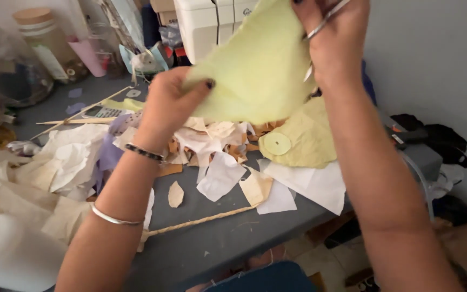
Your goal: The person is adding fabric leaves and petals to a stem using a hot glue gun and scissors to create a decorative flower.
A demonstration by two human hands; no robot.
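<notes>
My left hand [169,103] pinches the lower left edge of a pale yellow-green fabric piece [255,67] held up above the grey table [212,238]. My right hand [336,38] is raised at the fabric's upper right and grips metal scissors [325,20], whose handles and blade show by my fingers. Whether the right hand also touches the fabric is hidden. Below lies more yellow-green cloth [309,135] with a cut round disc [277,144] on it.
A heap of white, tan, orange and lilac scraps [212,146] covers the table's middle. A white sewing machine [212,21] stands at the back, jars [44,38] at the back left, a calculator [101,112] and thin sticks [77,116] beside them. A twisted cord [201,220] lies near the front edge.
</notes>
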